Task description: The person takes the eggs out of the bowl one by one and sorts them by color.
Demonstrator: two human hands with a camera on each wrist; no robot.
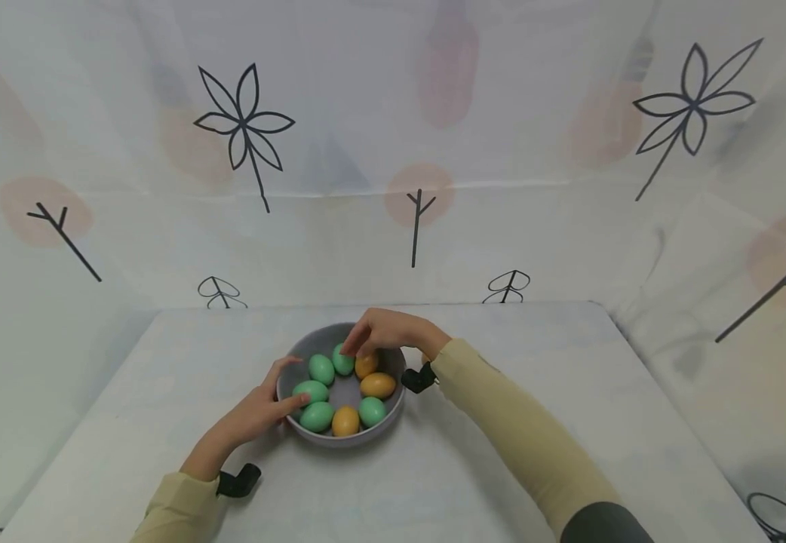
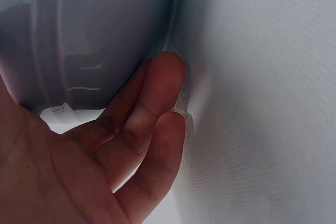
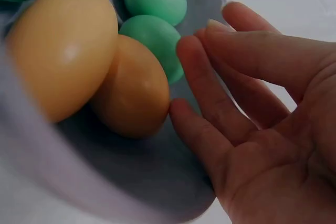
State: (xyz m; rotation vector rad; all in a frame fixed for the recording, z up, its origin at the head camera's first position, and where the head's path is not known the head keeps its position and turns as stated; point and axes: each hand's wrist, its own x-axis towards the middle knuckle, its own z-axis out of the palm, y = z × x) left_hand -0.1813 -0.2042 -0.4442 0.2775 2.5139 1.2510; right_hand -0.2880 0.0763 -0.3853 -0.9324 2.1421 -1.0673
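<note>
Head view, nearest first: the left hand (image 1: 260, 409) is curled around the near-left side of the gray bowl (image 1: 344, 392), thumb over the rim, beside an orange egg (image 1: 345, 421) and green eggs (image 1: 317, 417) inside. If that hold slackened or pushed unevenly, the bowl might slide or tip on the surface (image 1: 393, 467) and set the eggs rolling. Farther back, the right hand (image 1: 393, 329) reaches over the rim, its fingers loosely bent, a little apart and clamped on nothing, close to the far orange egg (image 1: 366, 367). Smooth, rounded and closely packed, that egg could slip from a shallow pinch or knock its green neighbour (image 1: 342, 360).

Whether the left thumb presses the green egg under it is hard to tell; the left wrist view shows only the bowl's outside. Right fingertips partly cover the far eggs, and a small brownish patch behind the right wrist stays unclear.
</note>
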